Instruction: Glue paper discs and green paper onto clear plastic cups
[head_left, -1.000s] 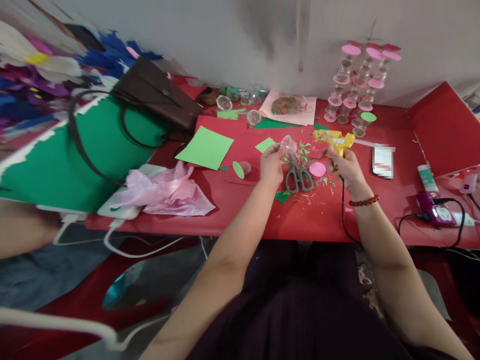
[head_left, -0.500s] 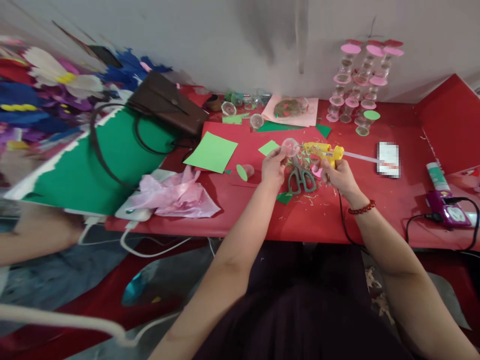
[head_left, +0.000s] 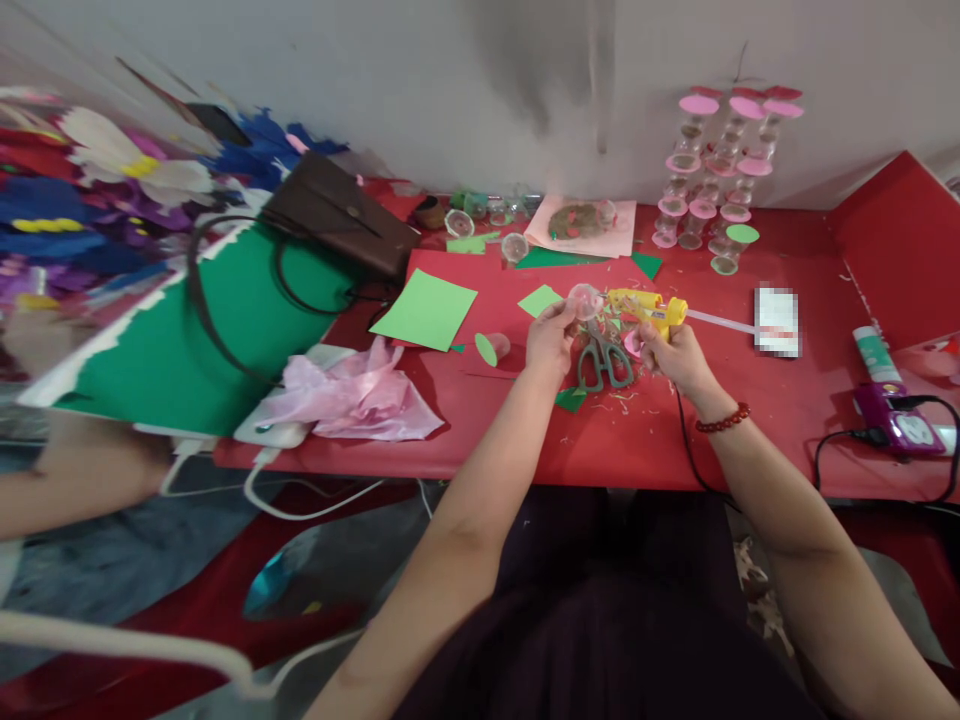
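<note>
A small clear plastic cup (head_left: 585, 301) with a pinkish tint is held in the fingers of my left hand (head_left: 551, 338). My right hand (head_left: 679, 358) is wrapped round a yellow glue gun (head_left: 646, 308), whose nozzle points left at the cup's rim. Whether nozzle and rim touch is too small to tell. A clear glue stick (head_left: 720, 320) sticks out of the gun's back. Under the hands lie grey-handled scissors (head_left: 604, 364) among paper scraps. Left of my left hand, a cup with a light green disc (head_left: 487, 349) rests on its side.
Stacked cups with pink discs (head_left: 701, 207) stand at the back right. A brown bag (head_left: 341, 215), green board (head_left: 180, 350), light green paper (head_left: 425, 309) and pink plastic (head_left: 352, 392) lie left. A power socket (head_left: 907, 425) sits right. Another person's arm (head_left: 90, 475) shows at far left.
The whole view has shifted slightly. Both hands keep the cup and the glue gun close together, with hardly any movement between them.
</note>
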